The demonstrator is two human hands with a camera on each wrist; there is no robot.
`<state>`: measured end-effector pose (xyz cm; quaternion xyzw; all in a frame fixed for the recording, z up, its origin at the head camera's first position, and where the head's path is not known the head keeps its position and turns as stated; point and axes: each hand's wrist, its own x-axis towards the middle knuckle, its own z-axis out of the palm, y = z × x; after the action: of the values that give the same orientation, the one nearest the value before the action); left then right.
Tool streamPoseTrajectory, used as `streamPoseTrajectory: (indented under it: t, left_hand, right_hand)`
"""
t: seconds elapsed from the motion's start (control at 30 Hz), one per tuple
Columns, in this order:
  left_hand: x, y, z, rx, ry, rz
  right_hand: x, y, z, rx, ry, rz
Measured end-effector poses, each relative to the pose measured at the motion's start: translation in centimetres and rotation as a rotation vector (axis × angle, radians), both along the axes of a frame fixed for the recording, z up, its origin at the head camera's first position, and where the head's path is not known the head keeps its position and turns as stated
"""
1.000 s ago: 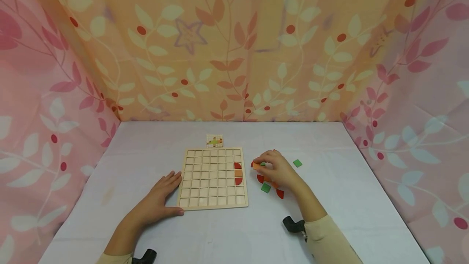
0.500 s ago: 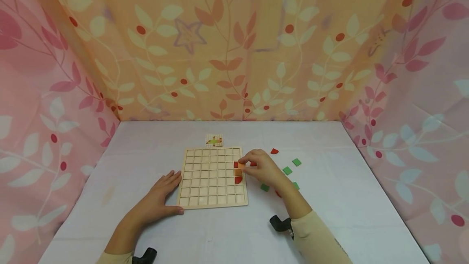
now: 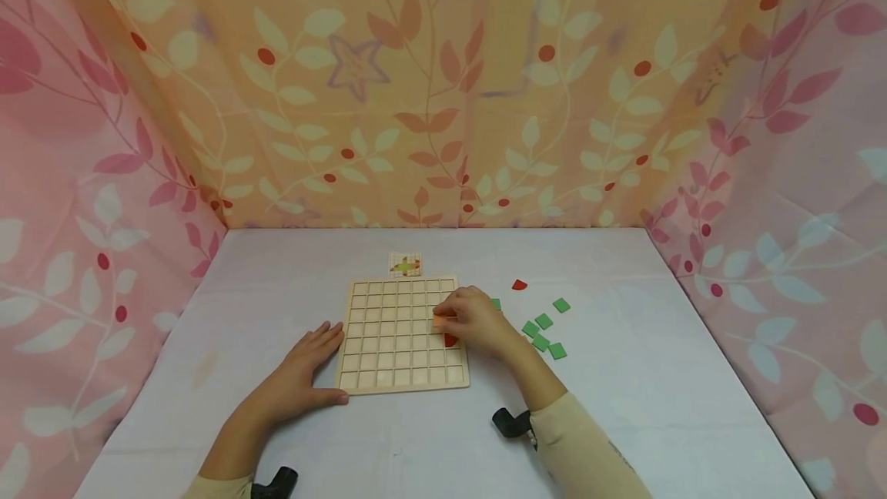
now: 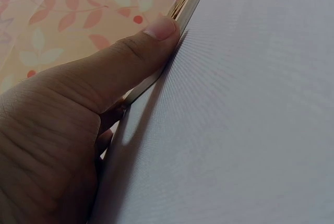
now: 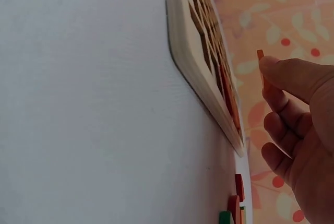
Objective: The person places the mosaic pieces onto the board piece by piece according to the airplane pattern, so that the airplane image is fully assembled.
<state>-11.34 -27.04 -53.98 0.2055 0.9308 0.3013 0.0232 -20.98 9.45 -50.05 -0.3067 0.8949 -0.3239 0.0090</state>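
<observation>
A wooden grid board [image 3: 384, 360] lies on the table in the head view. My left hand [image 3: 305, 376] rests along its left edge with the fingers extended; the thumb [image 4: 156, 33] touches the near edge in the left wrist view. Over the board's right columns, my right hand [image 3: 478, 322] pinches an orange square tile [image 3: 439, 322] between thumb and fingertips. That tile is held clear of the grid in the right wrist view. A red quarter-round tile [image 3: 450, 340] sits in a right-column cell. The cells just above it are hidden by the right hand.
Several green square tiles [image 3: 543, 321] lie right of the board, with a red quarter-round tile [image 3: 520, 284] farther back. A small pattern card [image 3: 405, 265] lies behind the board. Patterned cloth [image 3: 430, 98] surrounds the white table [image 3: 624, 268].
My right hand has moved left from the loose tiles to above the board, carrying the orange tile. More green tiles are uncovered. The left hand and board have stayed put.
</observation>
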Motion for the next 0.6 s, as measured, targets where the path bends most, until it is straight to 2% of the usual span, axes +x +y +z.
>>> streamPoseTrajectory:
  t: [0.1,0.17,0.5,0.6]
  left_hand:
    - [-0.1,0.0,-0.1,-0.013,-0.004,0.000]
    - [-0.1,-0.1,-0.1,-0.015,-0.005,0.001]
    - [-0.1,0.1,0.2,-0.017,-0.018,0.009]
    - [0.0,0.2,0.2,-0.015,-0.020,0.011]
  right_hand:
    - [-0.2,-0.4,-0.3,0.047,0.051,0.016]
    - [-0.3,-0.6,-0.4,0.056,0.051,0.018]
    - [-0.3,-1.0,-0.6,0.086,-0.047,-0.020]
    - [-0.2,-1.2,-0.6,0.093,-0.047,-0.022]
